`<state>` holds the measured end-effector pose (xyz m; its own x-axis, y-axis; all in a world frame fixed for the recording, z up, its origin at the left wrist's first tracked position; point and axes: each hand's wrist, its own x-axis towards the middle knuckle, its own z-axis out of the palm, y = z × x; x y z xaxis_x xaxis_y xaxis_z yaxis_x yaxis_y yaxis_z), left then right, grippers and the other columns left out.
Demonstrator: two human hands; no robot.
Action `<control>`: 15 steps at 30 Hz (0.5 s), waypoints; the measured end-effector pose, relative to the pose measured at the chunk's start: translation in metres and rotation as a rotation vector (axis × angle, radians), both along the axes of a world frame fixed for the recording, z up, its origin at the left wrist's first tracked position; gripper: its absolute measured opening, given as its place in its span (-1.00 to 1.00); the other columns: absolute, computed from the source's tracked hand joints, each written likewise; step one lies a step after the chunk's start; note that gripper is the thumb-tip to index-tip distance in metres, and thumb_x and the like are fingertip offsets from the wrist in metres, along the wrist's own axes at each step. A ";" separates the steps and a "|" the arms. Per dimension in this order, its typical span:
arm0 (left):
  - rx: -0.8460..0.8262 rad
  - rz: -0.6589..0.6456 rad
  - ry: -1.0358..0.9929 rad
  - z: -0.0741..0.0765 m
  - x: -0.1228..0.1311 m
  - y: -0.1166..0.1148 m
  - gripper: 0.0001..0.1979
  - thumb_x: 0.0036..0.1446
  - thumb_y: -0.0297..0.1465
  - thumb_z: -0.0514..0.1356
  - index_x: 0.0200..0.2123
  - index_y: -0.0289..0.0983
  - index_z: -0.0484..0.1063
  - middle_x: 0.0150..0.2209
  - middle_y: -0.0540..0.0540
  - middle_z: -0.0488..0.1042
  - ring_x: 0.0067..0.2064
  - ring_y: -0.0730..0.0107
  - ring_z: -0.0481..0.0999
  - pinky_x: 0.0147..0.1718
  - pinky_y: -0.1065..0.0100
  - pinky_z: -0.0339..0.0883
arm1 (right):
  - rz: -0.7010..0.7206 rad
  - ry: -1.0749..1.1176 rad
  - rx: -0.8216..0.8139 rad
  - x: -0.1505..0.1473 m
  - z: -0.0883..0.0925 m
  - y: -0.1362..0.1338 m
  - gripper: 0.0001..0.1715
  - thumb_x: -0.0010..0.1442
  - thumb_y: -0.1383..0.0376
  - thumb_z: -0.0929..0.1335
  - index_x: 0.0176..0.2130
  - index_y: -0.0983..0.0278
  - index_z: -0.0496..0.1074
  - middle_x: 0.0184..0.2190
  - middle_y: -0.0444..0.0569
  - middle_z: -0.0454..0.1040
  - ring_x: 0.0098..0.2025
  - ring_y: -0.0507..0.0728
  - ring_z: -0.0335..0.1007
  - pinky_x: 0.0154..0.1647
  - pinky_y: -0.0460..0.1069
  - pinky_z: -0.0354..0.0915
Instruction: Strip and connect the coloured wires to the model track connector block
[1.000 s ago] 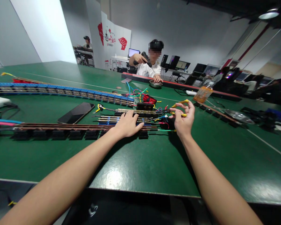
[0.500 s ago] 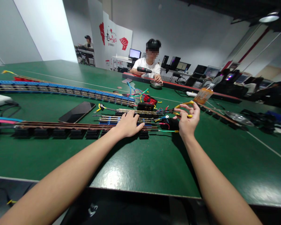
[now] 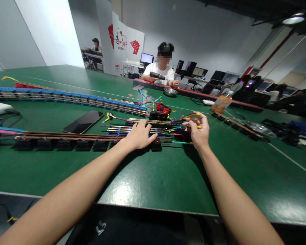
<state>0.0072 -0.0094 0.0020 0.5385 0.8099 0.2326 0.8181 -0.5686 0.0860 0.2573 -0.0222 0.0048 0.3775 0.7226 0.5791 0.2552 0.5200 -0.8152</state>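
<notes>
My left hand (image 3: 141, 136) lies with fingers spread across the slim strips of metal rails (image 3: 114, 128) on blue and black holders, pressing down on them. In my right hand (image 3: 201, 132) is a pair of yellow-handled pliers (image 3: 190, 115), its dark jaws pointing left at the wire ends beside the rails. Whether the jaws grip a wire is too small to tell. Thin coloured wires and a black block (image 3: 180, 136) lie just below the pliers. A green wire (image 3: 182, 142) runs along the table under my right hand.
A long brown-railed strip (image 3: 66, 136) stretches left, with a phone (image 3: 84, 121) behind it. Farther back are a blue track (image 3: 66, 99), a red block (image 3: 163, 108) and a bottle (image 3: 221, 103). Across the table (image 3: 148, 180), a person holds a power drill (image 3: 157, 75) near a metal bowl (image 3: 170, 92).
My right hand has moved left with the pliers, towards the wire ends. My left hand has stayed put. The person opposite has lifted a hand from the bowl.
</notes>
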 end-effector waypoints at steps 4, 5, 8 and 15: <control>0.002 0.003 0.001 -0.001 0.000 0.000 -0.40 0.36 -0.05 -0.08 0.13 -0.41 0.39 0.20 -0.43 0.31 0.21 -0.10 0.34 0.17 -0.01 0.24 | 0.039 0.002 -0.042 0.000 0.002 -0.002 -0.50 0.08 0.12 0.46 -0.03 0.19 0.32 -0.32 -0.12 0.52 -0.40 0.06 0.54 -0.59 -0.14 0.36; 0.002 0.003 0.002 -0.001 0.000 0.000 -0.40 0.36 -0.05 -0.08 0.13 -0.41 0.39 0.19 -0.42 0.31 0.21 -0.09 0.35 0.16 -0.01 0.25 | 0.049 0.007 -0.050 0.000 0.003 -0.003 -0.47 0.07 0.09 0.47 -0.02 0.18 0.33 -0.34 -0.13 0.52 -0.39 0.06 0.54 -0.59 -0.14 0.36; 0.002 0.006 0.002 -0.001 0.000 0.000 -0.40 0.35 -0.04 -0.08 0.12 -0.40 0.40 0.18 -0.41 0.32 0.20 -0.09 0.35 0.16 -0.01 0.25 | 0.057 0.021 -0.078 -0.002 0.007 -0.006 -0.38 0.06 0.01 0.48 0.04 0.17 0.35 -0.40 -0.15 0.51 -0.41 0.05 0.53 -0.57 -0.14 0.35; -0.004 0.002 -0.010 -0.001 0.000 0.000 -0.40 0.35 -0.04 -0.08 0.12 -0.40 0.40 0.16 -0.42 0.33 0.19 -0.11 0.35 0.15 -0.02 0.25 | 0.069 0.033 -0.084 -0.006 0.012 -0.009 -0.38 0.07 -0.13 0.46 -0.07 0.24 0.44 -0.53 -0.21 0.39 -0.55 -0.04 0.35 -0.66 -0.18 0.20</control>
